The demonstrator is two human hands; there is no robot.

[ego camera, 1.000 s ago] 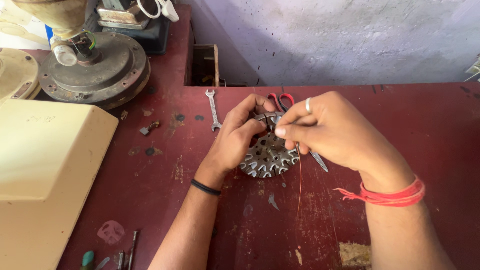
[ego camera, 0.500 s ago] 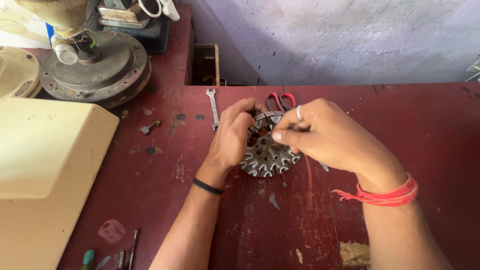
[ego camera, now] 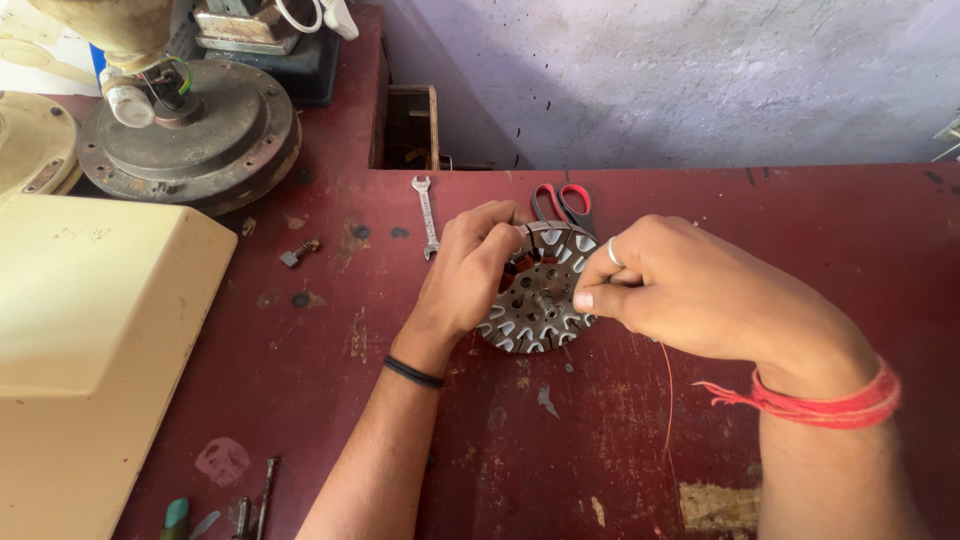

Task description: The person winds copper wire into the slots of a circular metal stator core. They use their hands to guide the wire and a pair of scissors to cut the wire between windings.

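In the head view, a round slotted metal stator core (ego camera: 537, 292) lies near the middle of the dark red counter (ego camera: 640, 460), tilted up a little at its far edge. The left hand (ego camera: 465, 270) holds it from the left side, fingers curled over the far-left rim, so that grip is clamped on the core. A black band sits on that wrist. The right hand (ego camera: 680, 290) comes in from the right, thumb and forefinger pinched together just over the core's right part; what is caught between them is too small to tell for certain, though a thin copper-coloured wire (ego camera: 668, 400) hangs down from under that hand toward the near edge of the counter. The hand wears a ring, and a red thread band (ego camera: 840, 405) is at its wrist.

Just beyond the core, partly hidden by it, lie scissors (ego camera: 562, 203) with red and black handles. A small open-ended spanner (ego camera: 428, 215) lies to the far left of the hands, apart from them. Farther left a small brush-like part (ego camera: 298, 254) rests on the counter. At the far left corner stands a round grey motor housing (ego camera: 195, 140), and a cream-coloured cover (ego camera: 90, 330) fills the left side. Screwdrivers (ego camera: 220, 515) show at the near left edge.
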